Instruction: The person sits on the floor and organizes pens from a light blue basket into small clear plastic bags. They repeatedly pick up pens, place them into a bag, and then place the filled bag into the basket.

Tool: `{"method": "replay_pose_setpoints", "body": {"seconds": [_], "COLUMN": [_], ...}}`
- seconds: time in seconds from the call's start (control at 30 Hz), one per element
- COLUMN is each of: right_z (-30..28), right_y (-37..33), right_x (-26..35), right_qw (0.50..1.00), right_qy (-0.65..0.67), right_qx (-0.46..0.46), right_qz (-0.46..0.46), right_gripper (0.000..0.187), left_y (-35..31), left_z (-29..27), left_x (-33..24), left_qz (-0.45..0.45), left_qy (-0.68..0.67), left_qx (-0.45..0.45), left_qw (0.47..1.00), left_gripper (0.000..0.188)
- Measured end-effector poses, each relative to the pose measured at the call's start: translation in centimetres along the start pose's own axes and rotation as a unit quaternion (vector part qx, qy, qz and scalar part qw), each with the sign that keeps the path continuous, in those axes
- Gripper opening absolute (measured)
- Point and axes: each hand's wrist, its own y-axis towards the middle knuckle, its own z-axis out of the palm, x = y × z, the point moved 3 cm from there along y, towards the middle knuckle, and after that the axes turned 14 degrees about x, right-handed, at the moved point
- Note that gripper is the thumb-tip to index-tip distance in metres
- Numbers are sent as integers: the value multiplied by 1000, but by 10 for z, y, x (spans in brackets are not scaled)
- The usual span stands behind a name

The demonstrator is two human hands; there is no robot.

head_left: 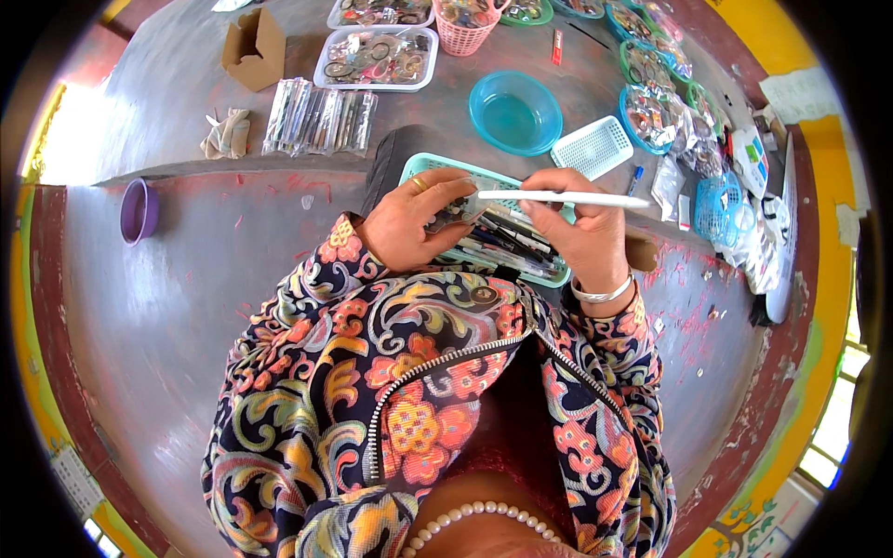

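Observation:
My right hand [584,228] grips a thin white pen [567,197] that lies level, its tip pointing right. My left hand [414,223], with a ring on one finger, pinches a small clear packet [453,214] at the pen's left end. Both hands hover over a teal plastic basket [437,166] filled with several dark pens [507,246]. A silver bangle sits on my right wrist. My patterned flowery sleeves come up from the lower edge.
Behind the basket lie a round blue bowl [514,112], a white perforated lid [593,146], a row of clear pen packets [321,116], trays of small items [377,58], a pink basket [463,33] and a cardboard box [254,48]. A purple cup [138,210] stands at left.

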Motion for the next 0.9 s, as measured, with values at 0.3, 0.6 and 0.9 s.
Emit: {"method": "replay_pose_setpoints", "body": {"seconds": [0.3, 0.6, 0.9], "right_z": [24, 25, -3], "right_y": [18, 17, 3], "right_x": [3, 3, -15], "right_qw": [975, 977, 988], "right_qy": [-213, -192, -111], "right_qx": [59, 89, 26], "right_qz": [-33, 14, 107], "right_gripper": [11, 24, 16], "left_y": [-3, -4, -5], "left_z": [0, 0, -1], "left_x": [4, 5, 4], "left_qz": [8, 17, 31], "left_qy": [15, 15, -2], "left_qx": [-8, -24, -9], "left_qw": [1000, 999, 999], "left_gripper": [47, 47, 42]}}
